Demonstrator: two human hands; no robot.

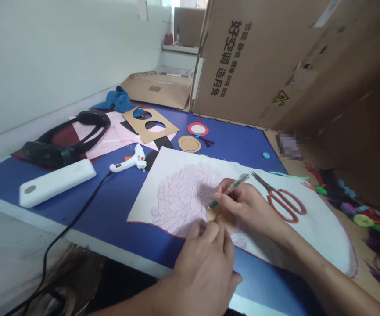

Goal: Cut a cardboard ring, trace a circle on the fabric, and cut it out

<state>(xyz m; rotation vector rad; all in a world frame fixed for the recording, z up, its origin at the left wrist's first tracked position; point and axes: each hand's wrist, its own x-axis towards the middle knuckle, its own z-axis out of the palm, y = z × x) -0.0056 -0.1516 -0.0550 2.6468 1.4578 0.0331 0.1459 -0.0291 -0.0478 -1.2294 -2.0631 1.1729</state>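
Pinching a green pen (pixel 229 191) closed between thumb and fingers, the right hand (pixel 244 204) angles its tip toward a tan cutout (pixel 218 217) on the white cloth (pixel 180 197) at centre. The left hand (pixel 205 259) comes in low, its fingers gathered at the cutout's near edge, perhaps steadying it; whether they pinch it is hidden. Red-handled scissors (pixel 284 202) lie close by on the cloth, which rests on the blue worktop (pixel 78 215).
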